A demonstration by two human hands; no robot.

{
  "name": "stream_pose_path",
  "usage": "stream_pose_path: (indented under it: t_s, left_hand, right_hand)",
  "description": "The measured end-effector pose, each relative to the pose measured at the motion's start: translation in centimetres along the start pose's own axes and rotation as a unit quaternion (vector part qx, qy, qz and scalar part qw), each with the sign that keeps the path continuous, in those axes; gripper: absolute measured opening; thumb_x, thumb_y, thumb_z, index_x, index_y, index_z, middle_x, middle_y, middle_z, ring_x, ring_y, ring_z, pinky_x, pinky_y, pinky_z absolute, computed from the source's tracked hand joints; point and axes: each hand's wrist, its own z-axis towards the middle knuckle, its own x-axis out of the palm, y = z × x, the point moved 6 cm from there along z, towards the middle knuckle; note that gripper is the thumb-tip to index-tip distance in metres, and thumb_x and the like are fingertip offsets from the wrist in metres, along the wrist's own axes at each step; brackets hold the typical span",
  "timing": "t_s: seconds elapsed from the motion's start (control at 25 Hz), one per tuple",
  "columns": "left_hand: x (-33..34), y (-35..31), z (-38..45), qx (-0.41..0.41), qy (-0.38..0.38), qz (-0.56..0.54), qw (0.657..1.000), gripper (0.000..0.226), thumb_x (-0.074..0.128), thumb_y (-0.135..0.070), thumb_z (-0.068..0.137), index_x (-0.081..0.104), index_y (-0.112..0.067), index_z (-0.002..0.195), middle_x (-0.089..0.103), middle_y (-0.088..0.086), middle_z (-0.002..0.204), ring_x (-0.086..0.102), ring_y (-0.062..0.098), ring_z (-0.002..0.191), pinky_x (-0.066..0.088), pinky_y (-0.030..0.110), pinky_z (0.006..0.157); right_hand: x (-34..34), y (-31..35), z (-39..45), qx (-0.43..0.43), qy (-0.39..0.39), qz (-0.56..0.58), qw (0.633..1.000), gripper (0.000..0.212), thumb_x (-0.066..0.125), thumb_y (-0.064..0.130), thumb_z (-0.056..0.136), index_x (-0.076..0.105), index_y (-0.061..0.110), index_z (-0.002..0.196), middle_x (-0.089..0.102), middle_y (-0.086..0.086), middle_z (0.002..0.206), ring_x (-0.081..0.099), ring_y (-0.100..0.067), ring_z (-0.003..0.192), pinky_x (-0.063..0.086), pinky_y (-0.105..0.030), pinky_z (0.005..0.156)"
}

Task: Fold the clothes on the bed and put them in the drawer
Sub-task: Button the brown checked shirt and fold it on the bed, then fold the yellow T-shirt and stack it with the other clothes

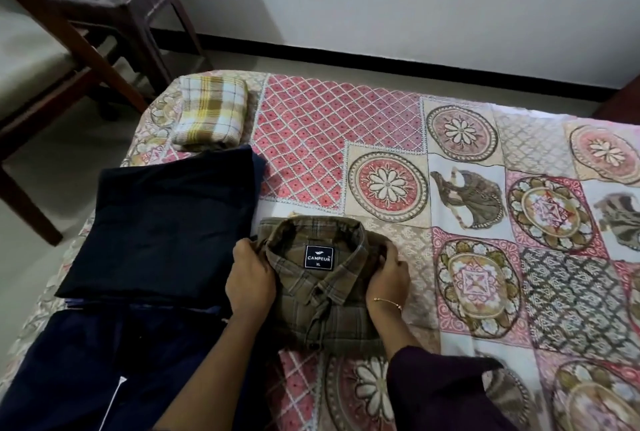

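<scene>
Two bare hands hold one folded brown plaid shirt (323,287) at its collar: the left hand (250,281) has its grip closed on the left edge, the right hand (388,278) pinches the right edge, with a thin gold bracelet (388,302) at its wrist and a dark maroon sleeve (443,392) further back. The shirt lies flat on the bed (485,257), collar pointing away from the person. Just beside it on the left sits one folded dark navy garment (166,226), and beyond that, near the far left corner, one folded yellow-and-white checked cloth (209,113). A second dark navy piece (104,371) lies spread at the near left edge. That makes four cloth items in all.

The bed wears a patchwork cover of pink lattice squares, flower medallions and elephant panels. Past it runs pale floor, a white wall with a black skirting strip (415,65), and one dark wooden chair (104,15) at the upper left.

Inside the shirt collar a black label (319,257) reads "CAMPEUR" and "XL".
</scene>
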Motion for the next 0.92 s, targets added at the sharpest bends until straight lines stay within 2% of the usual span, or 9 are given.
stream_pose_path:
  t_s: [0.12,0.28,0.36,0.4,0.44,0.52,0.6,0.72,0.92]
  left_hand:
    - [2.2,0.1,0.9,0.014,0.057,0.05,0.997,0.006,0.035,-0.014,0.095,0.03,-0.014,0.092,0.053,0.018,0.101,0.055,0.039,0.081,0.035,0.04,0.065]
    - [3.8,0.3,2.2,0.026,0.088,0.1,0.991,0.006,0.032,-0.014,0.096,0.032,-0.008,0.097,0.046,0.02,0.117,0.053,0.041,0.09,0.036,0.042,0.07]
    - [4.0,0.4,2.2,0.017,0.109,0.126,0.986,0.02,0.032,-0.016,0.097,0.034,-0.004,0.113,0.046,0.021,0.124,0.053,0.041,0.094,0.037,0.042,0.072]
    - [3.9,0.3,2.2,0.01,0.117,0.148,0.982,0.033,0.032,-0.017,0.098,0.03,-0.003,0.127,0.046,0.02,0.127,0.054,0.04,0.097,0.037,0.041,0.071]
    - [3.4,-0.1,2.1,0.006,0.118,0.184,0.976,0.047,0.033,-0.017,0.098,0.019,-0.004,0.14,0.048,0.018,0.128,0.055,0.039,0.099,0.038,0.039,0.07]
    - [1.7,-2.0,1.9,0.039,0.081,0.296,0.951,0.065,0.036,-0.016,0.097,-0.002,-0.006,0.149,0.051,0.014,0.128,0.056,0.031,0.105,0.041,0.038,0.072]
    - [-0.8,-5.2,0.8,0.089,0.022,0.373,0.923,0.064,0.04,-0.016,0.095,0.007,-0.007,0.149,0.048,0.011,0.132,0.049,0.027,0.116,0.044,0.036,0.083]
    - [-3.7,-12.2,-2.5,0.128,-0.026,0.32,0.938,0.05,0.042,-0.015,0.093,0.028,-0.008,0.141,0.047,0.011,0.133,0.043,0.027,0.122,0.042,0.037,0.089]
    - [-4.2,-27.2,-14.4,0.274,-0.046,0.249,0.928,0.061,0.043,-0.023,0.094,0.017,-0.004,0.146,0.037,0.013,0.145,0.033,0.028,0.135,0.032,0.042,0.106]
  right_hand:
    - [1.9,-1.3,0.5,0.025,0.05,0.005,0.998,0.05,0.038,0.003,0.094,0.039,0.022,0.141,0.042,-0.022,0.129,0.045,-0.034,0.114,0.037,-0.033,0.085]
    - [2.9,-1.6,1.1,0.027,0.022,-0.032,0.999,0.054,0.03,-0.002,0.095,0.034,0.02,0.144,0.042,-0.021,0.133,0.046,-0.035,0.117,0.041,-0.041,0.086]
    - [3.1,-2.0,1.4,0.042,0.053,-0.044,0.997,0.053,0.029,0.003,0.096,0.03,0.024,0.145,0.041,-0.019,0.135,0.045,-0.034,0.119,0.041,-0.041,0.088]
    - [3.2,-2.2,1.5,0.044,0.074,-0.052,0.995,0.053,0.029,0.006,0.097,0.028,0.026,0.146,0.041,-0.018,0.135,0.046,-0.034,0.118,0.041,-0.04,0.089]
    - [2.8,-2.2,1.6,0.039,0.1,-0.065,0.992,0.053,0.03,0.008,0.097,0.026,0.028,0.146,0.042,-0.018,0.133,0.048,-0.035,0.117,0.042,-0.04,0.089]
    - [1.3,-1.6,2.1,0.015,0.145,-0.094,0.985,0.05,0.03,0.012,0.098,0.026,0.03,0.144,0.045,-0.018,0.128,0.051,-0.036,0.111,0.044,-0.04,0.089]
    - [-2.0,-0.7,2.4,-0.02,0.148,-0.122,0.981,0.041,0.03,0.021,0.1,0.033,0.028,0.14,0.046,-0.018,0.126,0.051,-0.037,0.111,0.043,-0.04,0.089]
    - [-9.2,1.1,2.6,-0.062,0.116,-0.127,0.983,0.038,0.031,0.029,0.1,0.037,0.024,0.138,0.045,-0.017,0.131,0.049,-0.036,0.117,0.041,-0.041,0.091]
    - [-26.0,2.8,0.9,-0.16,0.031,-0.097,0.982,0.04,0.035,0.032,0.099,0.036,0.022,0.138,0.044,-0.015,0.132,0.048,-0.034,0.117,0.042,-0.04,0.091]
